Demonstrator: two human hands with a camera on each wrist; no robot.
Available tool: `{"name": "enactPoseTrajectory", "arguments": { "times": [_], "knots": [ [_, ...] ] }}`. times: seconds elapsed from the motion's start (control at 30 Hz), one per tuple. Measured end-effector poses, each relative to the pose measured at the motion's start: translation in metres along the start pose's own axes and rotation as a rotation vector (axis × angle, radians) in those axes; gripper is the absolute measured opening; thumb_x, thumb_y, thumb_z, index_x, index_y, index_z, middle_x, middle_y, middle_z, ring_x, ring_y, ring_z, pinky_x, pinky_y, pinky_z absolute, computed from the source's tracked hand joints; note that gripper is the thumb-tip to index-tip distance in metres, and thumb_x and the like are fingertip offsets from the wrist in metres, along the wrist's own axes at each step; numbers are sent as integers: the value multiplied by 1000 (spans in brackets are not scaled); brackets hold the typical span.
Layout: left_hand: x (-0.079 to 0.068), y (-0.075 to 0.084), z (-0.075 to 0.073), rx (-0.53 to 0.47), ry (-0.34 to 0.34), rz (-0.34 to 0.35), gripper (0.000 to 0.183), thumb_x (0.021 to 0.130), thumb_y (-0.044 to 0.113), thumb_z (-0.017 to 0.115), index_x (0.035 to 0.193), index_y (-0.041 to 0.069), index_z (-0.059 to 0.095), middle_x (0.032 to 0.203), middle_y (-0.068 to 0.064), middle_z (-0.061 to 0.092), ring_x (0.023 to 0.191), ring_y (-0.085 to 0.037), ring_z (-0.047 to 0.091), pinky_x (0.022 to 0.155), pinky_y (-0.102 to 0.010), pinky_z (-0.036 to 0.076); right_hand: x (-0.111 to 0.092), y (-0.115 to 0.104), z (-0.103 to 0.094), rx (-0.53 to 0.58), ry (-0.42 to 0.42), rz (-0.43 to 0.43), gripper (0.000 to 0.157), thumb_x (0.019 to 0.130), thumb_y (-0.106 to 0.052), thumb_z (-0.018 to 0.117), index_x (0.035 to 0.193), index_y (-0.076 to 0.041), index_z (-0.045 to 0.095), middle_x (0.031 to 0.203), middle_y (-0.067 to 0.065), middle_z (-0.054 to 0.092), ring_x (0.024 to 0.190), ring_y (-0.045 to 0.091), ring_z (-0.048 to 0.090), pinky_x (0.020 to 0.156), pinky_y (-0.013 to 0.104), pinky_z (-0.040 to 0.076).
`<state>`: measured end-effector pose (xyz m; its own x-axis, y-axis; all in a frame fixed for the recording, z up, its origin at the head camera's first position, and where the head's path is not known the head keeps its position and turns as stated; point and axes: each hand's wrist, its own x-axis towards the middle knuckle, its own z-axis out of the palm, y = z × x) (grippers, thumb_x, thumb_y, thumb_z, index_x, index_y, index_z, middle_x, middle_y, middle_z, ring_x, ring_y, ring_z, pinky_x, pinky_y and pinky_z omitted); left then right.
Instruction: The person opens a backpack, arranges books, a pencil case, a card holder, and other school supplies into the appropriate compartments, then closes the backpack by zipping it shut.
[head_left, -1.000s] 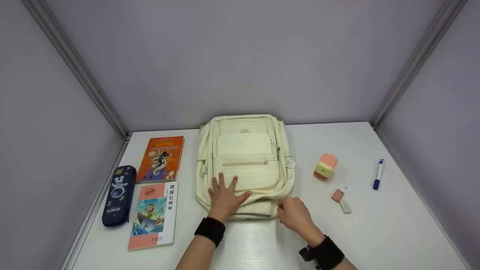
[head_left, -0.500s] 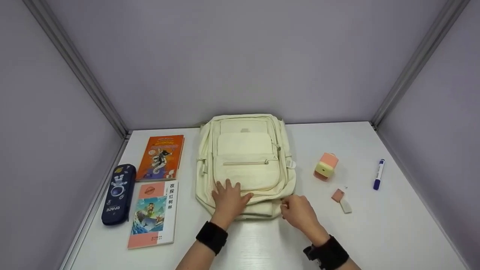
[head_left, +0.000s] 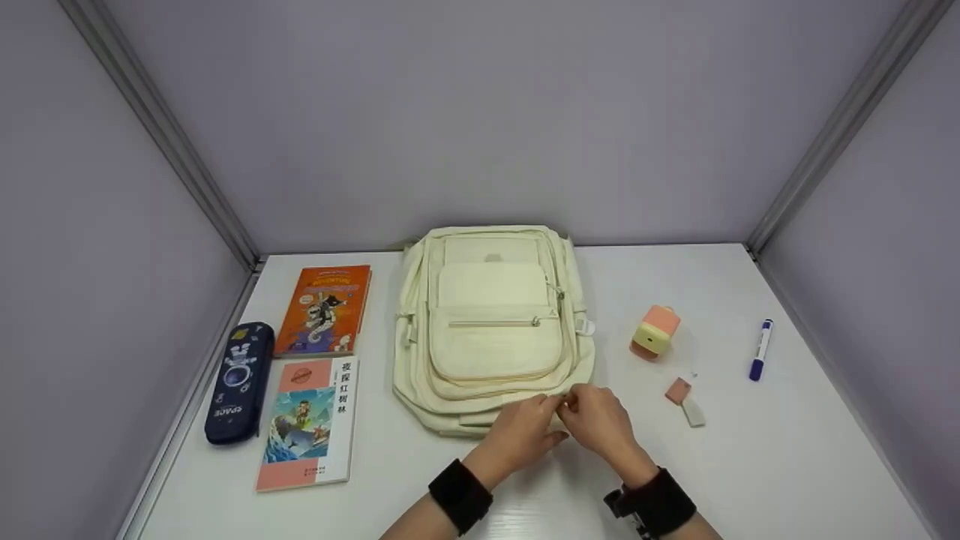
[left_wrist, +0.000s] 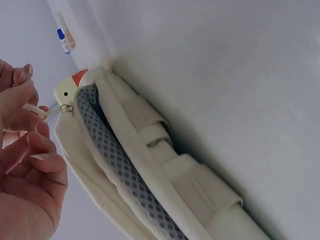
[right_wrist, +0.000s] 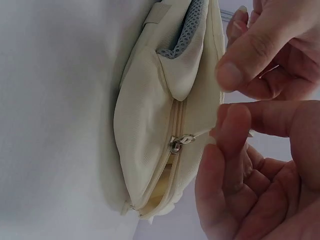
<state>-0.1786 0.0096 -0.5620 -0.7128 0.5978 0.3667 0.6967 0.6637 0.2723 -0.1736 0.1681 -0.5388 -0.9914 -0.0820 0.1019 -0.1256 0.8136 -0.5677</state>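
A cream backpack [head_left: 495, 285] lies flat on the white table, front pocket up. At its near right corner my right hand [head_left: 598, 421] pinches the pull tab [left_wrist: 50, 113] of a zipper between thumb and forefinger. The metal zipper slider [right_wrist: 175, 146] shows in the right wrist view, with the zipper parted along the stretch below it. My left hand [head_left: 521, 427] is beside the right one at the bag's near edge, its fingers loosely bent. Nothing shows in its grasp. Grey mesh padding [left_wrist: 112, 150] runs along the bag's back.
On the left lie a dark blue pencil case [head_left: 240, 382], an orange book [head_left: 322, 311] and a pink-and-white book [head_left: 304, 424]. To the right are a pink-and-yellow pencil sharpener [head_left: 655, 331], an eraser [head_left: 678, 391] with a pale piece [head_left: 693, 412], and a blue-capped marker [head_left: 760, 349].
My left hand has left the bag's front, where it lay with spread fingers, and moved right and nearer to meet the right hand. The right hand stays at the near right corner.
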Motion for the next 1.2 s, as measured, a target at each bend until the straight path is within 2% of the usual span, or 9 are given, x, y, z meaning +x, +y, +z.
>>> {"name": "enactPoseTrajectory", "arguments": {
  "times": [0.23, 0.4, 0.5, 0.63, 0.73, 0.83, 0.93, 1.03, 1.2],
  "knots": [
    [6, 1, 10, -163, -23, -74, 25, 86, 19, 78, 100, 6, 63, 85, -2, 64, 74, -10, 60, 62, -18, 46, -1, 4, 3, 69, -19, -34, 20, 85, -6, 72, 69, -13, 61, 62, -5, 55, 55, 11, 47, 50, 30, 41],
    [7, -3, 15, -201, 7, -109, 11, 84, 4, 72, 86, 8, 62, 80, -1, 65, 72, -10, 61, 61, -18, 47, 1, 8, -1, 104, -126, -157, 23, 90, -6, 69, 68, -13, 65, 62, -10, 53, 55, 7, 45, 51, 25, 40],
    [7, -5, 17, -235, 39, -92, 12, 81, -1, 70, 85, 7, 62, 77, 0, 63, 69, -8, 57, 61, -18, 45, 4, 10, -8, 107, -156, -162, 25, 92, -7, 68, 67, -10, 67, 59, -10, 49, 53, 7, 43, 50, 26, 38],
    [7, -5, 19, -252, 72, -71, 11, 81, -2, 69, 88, 5, 66, 79, -1, 64, 69, -7, 57, 61, -17, 45, 11, 13, -13, -16, -51, -157, 16, 80, 6, 73, 75, -9, 70, 71, -4, 57, 65, 16, 55, 57, 34, 45],
    [7, -6, 21, -257, 82, -94, 11, 82, 0, 72, 85, 7, 65, 78, 0, 65, 70, -6, 59, 60, -16, 45, 18, 18, -11, -145, 42, -224, 31, 67, 15, 74, 85, -9, 69, 89, 4, 64, 81, 26, 62, 65, 42, 50],
    [8, -5, 23, -269, 86, -124, 14, 83, 0, 74, 81, 9, 62, 76, 1, 65, 69, -7, 60, 58, -16, 46, 26, 25, -5, -199, 59, -317, 38, 63, 16, 78, 92, -8, 70, 103, 9, 68, 92, 32, 64, 70, 48, 51],
    [7, -5, 23, -265, 84, -143, 12, 84, 0, 73, 84, 8, 64, 80, -1, 67, 72, -9, 64, 61, -18, 48, 33, 32, 1, -201, 31, -387, 36, 65, 9, 83, 95, -8, 72, 106, 8, 70, 94, 27, 67, 75, 44, 53],
    [7, -3, 22, -251, 84, -161, 6, 84, -1, 71, 86, 4, 69, 81, -3, 70, 75, -12, 66, 62, -20, 50, 38, 37, 4, -189, -11, -422, 27, 66, 0, 86, 88, -11, 73, 95, 1, 72, 84, 21, 68, 71, 39, 53],
    [7, -1, 18, -215, 68, -160, 8, 84, 0, 71, 83, 5, 77, 75, -1, 69, 69, -11, 65, 58, -20, 48, 45, 42, 0, -122, -120, -368, 26, 69, -8, 86, 91, -14, 74, 86, -5, 70, 78, 17, 66, 66, 36, 51]
  ]
}}
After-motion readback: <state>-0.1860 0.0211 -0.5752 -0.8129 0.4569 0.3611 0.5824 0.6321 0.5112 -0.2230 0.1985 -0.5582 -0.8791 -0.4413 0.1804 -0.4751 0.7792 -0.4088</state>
